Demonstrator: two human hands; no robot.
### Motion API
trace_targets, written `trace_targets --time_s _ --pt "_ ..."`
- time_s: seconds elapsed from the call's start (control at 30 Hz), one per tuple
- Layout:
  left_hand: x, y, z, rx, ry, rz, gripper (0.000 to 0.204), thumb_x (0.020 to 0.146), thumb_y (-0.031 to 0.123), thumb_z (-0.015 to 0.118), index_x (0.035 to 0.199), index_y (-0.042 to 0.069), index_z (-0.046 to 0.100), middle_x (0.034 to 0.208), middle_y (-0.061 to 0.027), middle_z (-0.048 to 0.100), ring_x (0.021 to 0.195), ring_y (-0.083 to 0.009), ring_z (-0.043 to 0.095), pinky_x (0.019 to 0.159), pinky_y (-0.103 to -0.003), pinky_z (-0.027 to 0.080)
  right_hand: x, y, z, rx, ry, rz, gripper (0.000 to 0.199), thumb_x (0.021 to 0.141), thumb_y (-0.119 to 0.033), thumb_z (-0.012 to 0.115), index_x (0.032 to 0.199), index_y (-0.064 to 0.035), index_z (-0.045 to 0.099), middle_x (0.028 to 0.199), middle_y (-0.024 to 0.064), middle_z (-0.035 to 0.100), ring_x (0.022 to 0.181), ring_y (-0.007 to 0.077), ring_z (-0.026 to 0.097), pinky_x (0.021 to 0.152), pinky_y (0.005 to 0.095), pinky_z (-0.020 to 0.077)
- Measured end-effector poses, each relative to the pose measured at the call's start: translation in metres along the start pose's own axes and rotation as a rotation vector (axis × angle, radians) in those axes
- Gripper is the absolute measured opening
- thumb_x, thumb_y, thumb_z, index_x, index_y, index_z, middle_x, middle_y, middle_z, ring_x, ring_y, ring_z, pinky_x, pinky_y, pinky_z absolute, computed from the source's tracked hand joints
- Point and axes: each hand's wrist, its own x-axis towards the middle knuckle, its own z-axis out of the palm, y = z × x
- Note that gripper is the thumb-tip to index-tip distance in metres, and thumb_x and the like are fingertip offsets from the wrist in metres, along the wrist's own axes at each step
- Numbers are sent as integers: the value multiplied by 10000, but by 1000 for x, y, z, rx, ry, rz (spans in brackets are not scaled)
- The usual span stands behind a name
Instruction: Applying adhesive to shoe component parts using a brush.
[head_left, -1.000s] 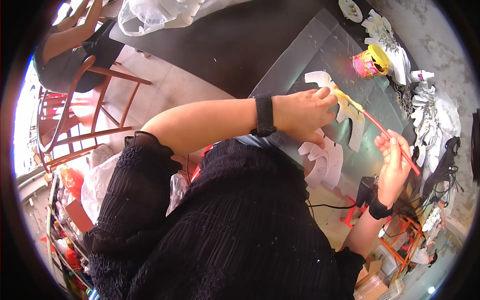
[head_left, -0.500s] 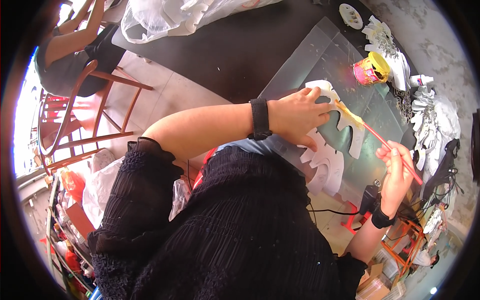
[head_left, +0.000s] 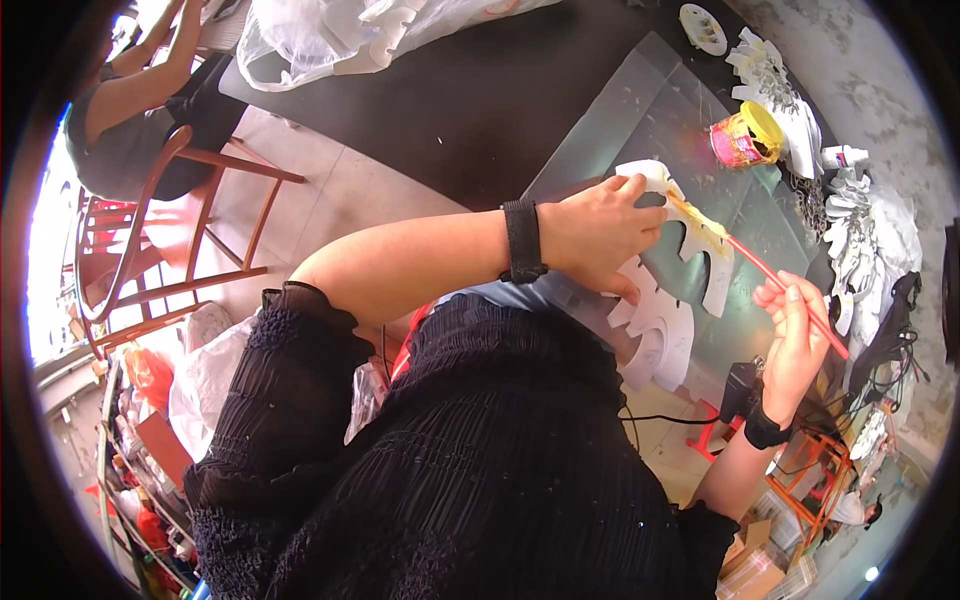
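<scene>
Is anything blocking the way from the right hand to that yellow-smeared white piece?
Nothing visible. The thin red stick held in the right hand reaches across the gap to the notched white piece; the red-and-yellow tub stands farther away, off that line.

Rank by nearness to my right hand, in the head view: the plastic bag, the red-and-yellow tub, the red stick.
1. Red stick: held in the right hand.
2. Red-and-yellow tub: ahead of the hand.
3. Plastic bag: far off, at the view's upper left.
</scene>
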Motion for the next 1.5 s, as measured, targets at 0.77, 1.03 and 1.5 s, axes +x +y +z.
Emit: trace_targets --time_s 0.77,1.03,1.5 --pt "0 1 -2 -1 -12 -1 654 681 487 666 1078 -19 550 1256 -95 440 1100 -314 370 955 -404 354 1 -6 -3 49 143 78 238 926 -142 443 1000 53 557 821 127 615 685 182 611 675 314 519" --pt "0 1 -2 18 -17 -3 664 673 491 671 1077 -21 547 1266 -98 434 1097 -313 372 943 -407 368 6 8 5 68 291 178 272 921 -210 483 979 39 574 759 109 620 597 171 605 595 289 523" --pt "-1 -1 0 0 -12 7 668 663 483 678 1073 -27 546 1264 -95 433 1099 -313 371 939 -403 371 -21 10 3 -50 108 48 180 897 -37 467 1022 54 560 906 127 599 764 173 607 756 305 502"
